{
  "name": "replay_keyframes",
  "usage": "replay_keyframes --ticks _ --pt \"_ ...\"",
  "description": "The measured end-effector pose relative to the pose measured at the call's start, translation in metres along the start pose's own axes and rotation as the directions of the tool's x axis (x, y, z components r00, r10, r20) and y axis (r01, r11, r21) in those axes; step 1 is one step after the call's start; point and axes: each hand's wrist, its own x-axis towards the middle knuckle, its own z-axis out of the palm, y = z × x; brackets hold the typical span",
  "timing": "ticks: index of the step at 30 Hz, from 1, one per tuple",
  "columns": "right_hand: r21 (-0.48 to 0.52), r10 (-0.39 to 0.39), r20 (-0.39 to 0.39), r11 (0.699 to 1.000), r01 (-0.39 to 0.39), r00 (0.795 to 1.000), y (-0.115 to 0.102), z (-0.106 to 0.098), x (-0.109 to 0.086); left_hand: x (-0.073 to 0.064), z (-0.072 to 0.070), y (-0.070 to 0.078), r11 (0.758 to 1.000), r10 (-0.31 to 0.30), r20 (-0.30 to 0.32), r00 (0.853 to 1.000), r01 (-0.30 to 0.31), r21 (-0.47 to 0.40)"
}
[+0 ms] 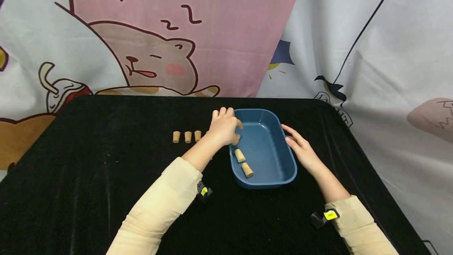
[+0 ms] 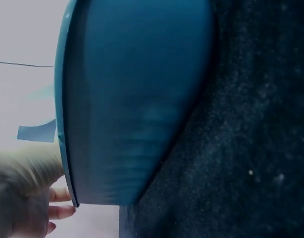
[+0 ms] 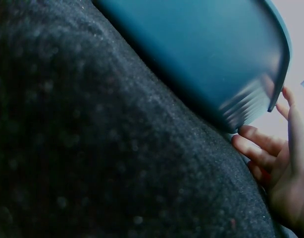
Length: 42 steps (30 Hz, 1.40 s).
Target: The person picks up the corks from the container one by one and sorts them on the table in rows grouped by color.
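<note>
A blue plastic tray [image 1: 269,185] stands on the black cloth between the two hands. My left hand [image 1: 222,127] reaches over its left rim and pinches a cork [image 1: 236,139] by the inner wall; the thumb is hidden. Three of that hand's fingers [image 2: 60,213] stay outside the rim in the left wrist view. Two more corks, an upper one [image 1: 239,155] and a lower one [image 1: 247,170], lie inside the tray along its left side. At the right rim my right hand [image 1: 302,150] rests with extended fingers [image 3: 256,148] against the tray's outer side.
Left of the tray, a row of upright corks [image 1: 188,137] stands on the black cloth [image 1: 106,192], partly covered by my left forearm. Behind the table's far edge hangs a printed curtain [image 1: 226,30]. A small black camera sits on each wrist.
</note>
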Motion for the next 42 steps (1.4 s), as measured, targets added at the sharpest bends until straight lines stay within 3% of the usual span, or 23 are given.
replay_keyframes --ticks 11,17,23,29,36,42 --pt "-0.003 -0.015 0.0 1.0 0.015 1.0 0.002 0.0 0.0 0.009 0.006 0.012 0.975 -0.08 0.037 0.996 0.071 0.211" --pt "0.005 -0.016 0.002 1.0 0.016 1.0 0.002 -0.002 -0.001 0.013 0.01 0.02 0.944 -0.114 0.052 0.992 0.092 0.317" --pt "-0.004 -0.016 -0.002 1.0 0.016 1.0 0.001 -0.001 -0.001 0.014 0.014 0.024 0.923 -0.139 0.037 0.99 0.116 0.367" --pt "-0.004 -0.019 -0.005 1.0 0.019 1.0 0.0 0.001 -0.001 0.013 0.015 0.021 0.945 -0.147 0.019 0.989 0.135 0.298" --pt "-0.002 -0.005 -0.003 1.0 0.005 1.0 -0.001 0.001 0.0 0.009 0.012 0.014 0.983 -0.126 -0.011 0.992 0.127 0.135" --pt "0.004 0.005 -0.001 1.0 -0.005 1.0 -0.002 0.001 -0.001 0.001 0.006 0.009 0.993 -0.122 -0.041 0.992 0.122 -0.001"
